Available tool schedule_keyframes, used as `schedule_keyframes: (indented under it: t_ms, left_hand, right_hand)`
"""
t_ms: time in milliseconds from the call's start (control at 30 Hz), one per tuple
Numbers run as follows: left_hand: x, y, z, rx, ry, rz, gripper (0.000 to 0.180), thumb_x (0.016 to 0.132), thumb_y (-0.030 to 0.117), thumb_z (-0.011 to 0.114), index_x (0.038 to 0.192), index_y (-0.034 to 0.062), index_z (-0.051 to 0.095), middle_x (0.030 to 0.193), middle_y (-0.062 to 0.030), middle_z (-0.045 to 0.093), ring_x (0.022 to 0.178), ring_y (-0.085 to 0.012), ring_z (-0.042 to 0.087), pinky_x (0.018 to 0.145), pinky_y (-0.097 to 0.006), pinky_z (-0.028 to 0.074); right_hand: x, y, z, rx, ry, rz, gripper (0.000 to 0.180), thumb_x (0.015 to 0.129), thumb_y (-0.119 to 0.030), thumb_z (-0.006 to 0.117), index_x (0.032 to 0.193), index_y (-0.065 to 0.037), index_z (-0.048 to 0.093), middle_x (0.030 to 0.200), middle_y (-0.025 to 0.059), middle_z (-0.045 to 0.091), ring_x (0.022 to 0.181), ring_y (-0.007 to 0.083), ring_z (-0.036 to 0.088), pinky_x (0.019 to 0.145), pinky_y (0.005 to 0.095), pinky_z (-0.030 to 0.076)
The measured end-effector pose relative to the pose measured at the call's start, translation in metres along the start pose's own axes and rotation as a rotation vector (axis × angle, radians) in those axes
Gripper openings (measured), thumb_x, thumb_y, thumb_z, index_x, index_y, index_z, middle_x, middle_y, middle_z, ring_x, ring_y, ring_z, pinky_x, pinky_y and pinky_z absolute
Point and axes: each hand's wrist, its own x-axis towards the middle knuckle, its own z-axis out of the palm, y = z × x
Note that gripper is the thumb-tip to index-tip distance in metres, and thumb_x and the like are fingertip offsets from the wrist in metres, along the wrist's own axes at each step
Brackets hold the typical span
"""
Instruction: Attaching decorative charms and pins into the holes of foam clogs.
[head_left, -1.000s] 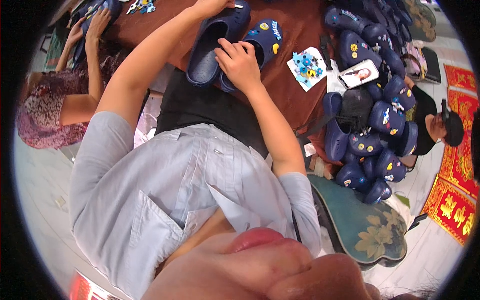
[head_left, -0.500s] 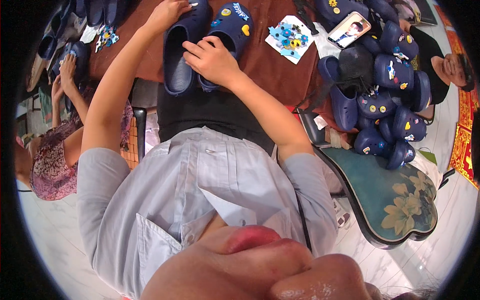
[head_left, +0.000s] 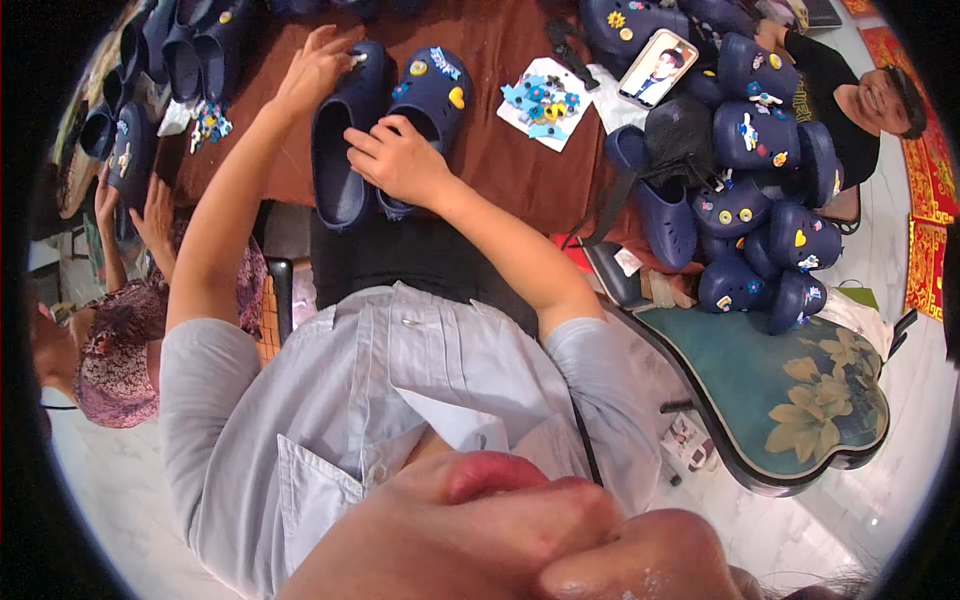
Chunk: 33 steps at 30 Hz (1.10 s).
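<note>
A pair of navy blue clogs lies on the brown-covered table in front of me, toes away from me. My left hand (head_left: pixel 318 65) is at the toe of the left clog (head_left: pixel 347 115), its fingertips at a small white charm (head_left: pixel 358 60). My right hand (head_left: pixel 400 165) lies over the openings of both clogs, its curled fingers gripping the inner rim of the left one. The right clog (head_left: pixel 440 95) carries several charms on its toe, a yellow heart (head_left: pixel 457 97) among them.
Loose blue and yellow charms lie on a white sheet (head_left: pixel 530 127) to the right. Beyond are a phone (head_left: pixel 657 68), a black bag (head_left: pixel 680 135) and piled decorated clogs (head_left: pixel 750 135). A co-worker's hands (head_left: pixel 155 220) handle a clog at left; another person (head_left: pixel 850 110) is at far right.
The view has shifted, so the table and clogs appear lower and further left. My left hand stays at the left clog's toe, my right hand on the rim. The co-worker's hands at left have moved apart.
</note>
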Motion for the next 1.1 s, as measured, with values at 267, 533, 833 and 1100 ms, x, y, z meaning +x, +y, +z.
schedule_keyframes:
  t_ms: [267, 533, 833, 1100]
  left_hand:
    - [0.024, -0.049, 0.009, -0.808, -0.074, -0.165, 0.006, 0.076, 0.001, 0.073, 0.076, -0.0002, 0.067, 0.079, -0.0105, 0.073, 0.067, -0.0186, 0.068, 0.064, -0.033, 0.054]
    - [0.044, -0.067, 0.027, -1.046, -0.409, -0.364, 0.021, 0.07, 0.0, 0.083, 0.08, 0.0017, 0.065, 0.08, -0.011, 0.071, 0.071, -0.015, 0.065, 0.06, -0.029, 0.05]
    - [0.055, -0.057, 0.013, -0.965, -0.63, -0.552, 0.054, 0.073, 0.022, 0.087, 0.121, 0.0075, 0.067, 0.091, -0.0019, 0.07, 0.081, -0.0131, 0.061, 0.065, -0.032, 0.052]
    - [0.037, -0.085, 0.069, -1.256, -0.652, -0.614, 0.058, 0.069, 0.022, 0.088, 0.123, 0.0113, 0.068, 0.082, 0.0013, 0.07, 0.053, -0.0071, 0.045, 0.044, -0.025, 0.028]
  right_hand:
    - [0.003, -0.002, 0.0, 0.06, -0.007, -0.03, 0.016, 0.081, -0.02, 0.063, 0.091, -0.007, 0.065, 0.117, 0.0083, 0.064, 0.092, 0.023, 0.06, 0.095, 0.0411, 0.041]
    - [0.003, -0.008, -0.003, 0.086, -0.001, -0.026, 0.017, 0.084, -0.02, 0.063, 0.093, -0.007, 0.064, 0.115, 0.009, 0.061, 0.091, 0.0235, 0.059, 0.093, 0.0397, 0.041]
    - [-0.002, -0.002, 0.003, 0.07, 0.023, -0.026, 0.019, 0.079, -0.018, 0.06, 0.094, -0.007, 0.064, 0.118, 0.009, 0.062, 0.092, 0.0218, 0.059, 0.095, 0.0396, 0.042]
    - [0.003, -0.003, 0.0, 0.07, 0.039, -0.023, 0.016, 0.077, -0.018, 0.06, 0.089, -0.008, 0.065, 0.116, 0.0077, 0.063, 0.089, 0.0201, 0.06, 0.092, 0.0381, 0.042]
